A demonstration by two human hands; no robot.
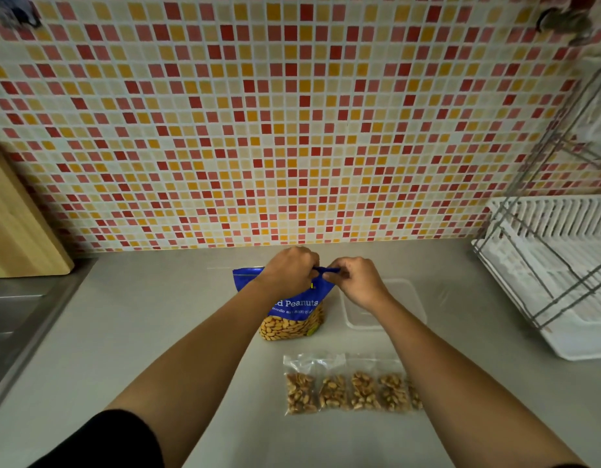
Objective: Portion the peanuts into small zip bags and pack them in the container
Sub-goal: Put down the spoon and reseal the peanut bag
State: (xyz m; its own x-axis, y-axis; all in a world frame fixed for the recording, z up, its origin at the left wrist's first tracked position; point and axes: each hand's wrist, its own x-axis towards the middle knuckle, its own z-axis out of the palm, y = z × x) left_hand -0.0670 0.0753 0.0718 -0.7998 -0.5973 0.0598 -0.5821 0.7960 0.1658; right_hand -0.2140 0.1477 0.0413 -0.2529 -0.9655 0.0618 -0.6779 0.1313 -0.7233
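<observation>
Mid frame: left hand (289, 268) & right hand (356, 282) both pinch the top of the blue peanut bag (292, 312), fingers closed tight on it. Clear container (410, 298) sits just right of the bag. Small zip bags (346, 390) w/ peanuts lie in a row, lower mid, on the counter (157, 332).

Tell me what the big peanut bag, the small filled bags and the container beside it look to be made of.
Peanut bag: glossy printed blue plastic film with a clear lower window showing nuts. Small zip bags: thin clear plastic, creased and shiny, peanuts visible through them. Container: apparently translucent, frosted rigid plastic; the counter shows through faintly.
</observation>
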